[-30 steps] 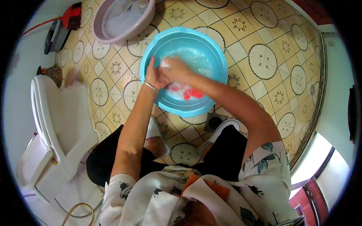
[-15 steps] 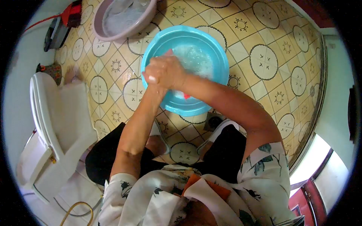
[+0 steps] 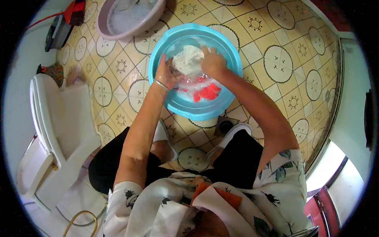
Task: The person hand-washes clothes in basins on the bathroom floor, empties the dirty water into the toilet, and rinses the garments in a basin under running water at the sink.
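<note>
A white cloth (image 3: pixel 187 58) lies bunched in the sudsy water of a light-blue basin (image 3: pixel 193 114). To its left is my left hand (image 3: pixel 166 74), open, with the thumb raised and fingers spread at the cloth's lower edge. On the other side, my right hand (image 3: pixel 213 62) has its fingers curled onto the cloth's right edge; some fingertips are hidden. A red cloth (image 3: pixel 208 92) shows partly above the suds, nearer to me than both hands.
Behind and to the left stands a pink basin (image 3: pixel 152 21) with soapy water and cloth. A white toilet (image 3: pixel 67 122) is on the left, with a red-handled broom (image 3: pixel 75 14) beyond. A floor drain (image 3: pixel 226 125) lies just before the blue basin, between my feet.
My hands were clasped together over the basin's left side; now they are apart, with the right one moved rightward. The white cloth has come into view, and more red cloth shows.
</note>
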### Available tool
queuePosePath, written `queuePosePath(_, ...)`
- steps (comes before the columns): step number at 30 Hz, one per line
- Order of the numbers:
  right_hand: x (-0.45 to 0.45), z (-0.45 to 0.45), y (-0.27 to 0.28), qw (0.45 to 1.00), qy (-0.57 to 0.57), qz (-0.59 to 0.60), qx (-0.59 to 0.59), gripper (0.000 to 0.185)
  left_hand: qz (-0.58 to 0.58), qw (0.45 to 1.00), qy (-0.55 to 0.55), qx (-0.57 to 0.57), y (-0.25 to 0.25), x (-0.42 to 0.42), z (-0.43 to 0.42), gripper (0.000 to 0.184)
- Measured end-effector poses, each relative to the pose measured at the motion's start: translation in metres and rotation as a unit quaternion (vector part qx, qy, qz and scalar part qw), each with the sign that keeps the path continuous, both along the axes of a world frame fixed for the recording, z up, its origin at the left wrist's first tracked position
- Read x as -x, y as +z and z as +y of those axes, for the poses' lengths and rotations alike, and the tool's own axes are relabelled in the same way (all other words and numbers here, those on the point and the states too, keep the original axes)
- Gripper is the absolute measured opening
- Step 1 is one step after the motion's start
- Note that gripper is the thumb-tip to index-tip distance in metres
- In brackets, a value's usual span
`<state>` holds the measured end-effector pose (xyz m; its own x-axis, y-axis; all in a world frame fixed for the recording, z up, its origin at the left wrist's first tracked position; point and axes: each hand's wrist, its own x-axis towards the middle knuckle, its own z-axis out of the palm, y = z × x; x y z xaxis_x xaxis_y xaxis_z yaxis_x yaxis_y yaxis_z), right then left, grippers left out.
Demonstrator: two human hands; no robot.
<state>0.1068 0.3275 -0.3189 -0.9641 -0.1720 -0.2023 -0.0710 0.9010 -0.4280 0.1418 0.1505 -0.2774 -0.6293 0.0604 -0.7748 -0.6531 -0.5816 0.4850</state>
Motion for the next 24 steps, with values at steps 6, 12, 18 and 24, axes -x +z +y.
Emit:
queuePosePath(6,-0.005,-0.049,0.049,0.941,0.276,-0.122,0.152,0.029,-0.039,0.990,0.001,-0.132,0.005,0.005,-0.002,0.076)
queuePosePath(12,-0.075,-0.081,0.120,0.928,0.232,0.109,0.272,0.029,-0.022,0.985,-0.007,-0.169,0.019,-0.005,0.006,0.052)
queuePosePath(18,-0.042,-0.086,0.096,0.850,0.272,0.334,0.303,0.022,0.202,0.965,-0.133,-0.097,-0.077,-0.013,-0.029,0.042)
queuePosePath(24,0.015,-0.060,0.081,0.945,0.235,0.215,0.076,0.013,0.115,0.944,-0.023,-0.307,-0.009,0.000,0.027,0.029)
